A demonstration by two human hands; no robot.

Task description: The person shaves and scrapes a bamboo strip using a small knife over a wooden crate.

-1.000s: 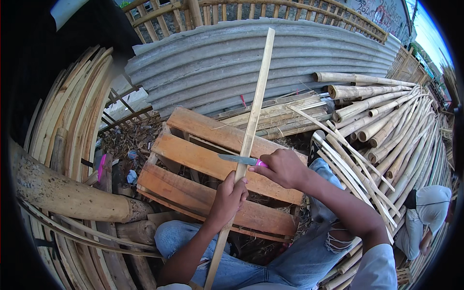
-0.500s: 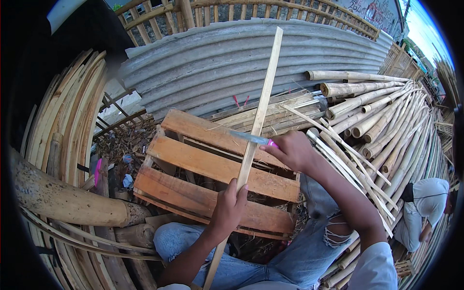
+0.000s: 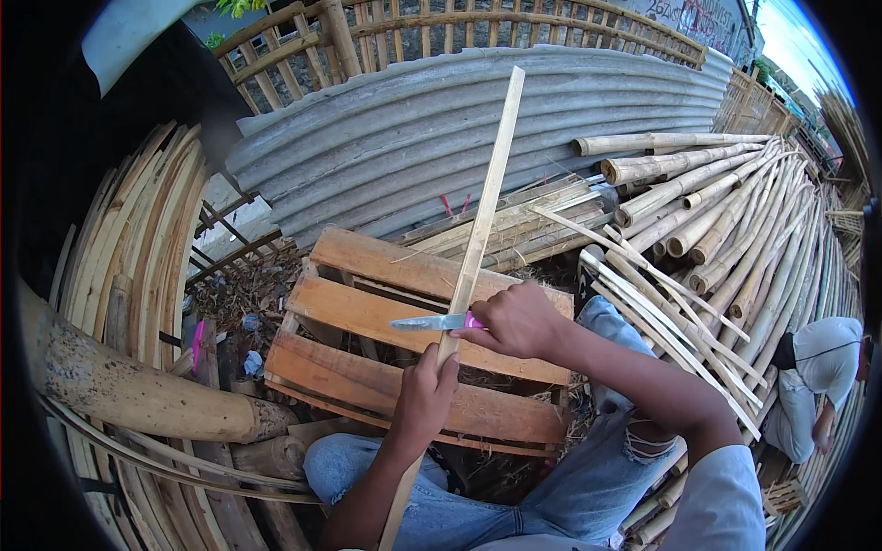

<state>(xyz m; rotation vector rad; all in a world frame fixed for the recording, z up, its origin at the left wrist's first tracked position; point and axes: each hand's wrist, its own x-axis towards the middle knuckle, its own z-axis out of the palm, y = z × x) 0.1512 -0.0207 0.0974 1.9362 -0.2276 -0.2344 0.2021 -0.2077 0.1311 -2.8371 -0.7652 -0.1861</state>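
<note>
My left hand [image 3: 424, 397] is closed around a long pale bamboo strip [image 3: 490, 197], which slants from my lap up and away past the wooden slats. In my right hand [image 3: 517, 320] is a knife [image 3: 428, 322] with a pink handle, its blade pointing left and lying across the strip just above my left hand. Most of the knife's handle is hidden in my fist. Beneath both hands stands a low slatted wooden bench or crate [image 3: 367, 317] of reddish-brown boards.
Bamboo poles [image 3: 680, 202] are heaped at the right, with split strips [image 3: 666, 317] in front. A thick bamboo pole [image 3: 147, 376] and upright slats [image 3: 138, 239] stand left. Corrugated sheeting [image 3: 413, 138] closes the back. Another person [image 3: 813, 386] crouches at far right.
My right hand and the knife have come down along the strip toward my left hand. My left hand still grips the strip, shifted slightly left and lower.
</note>
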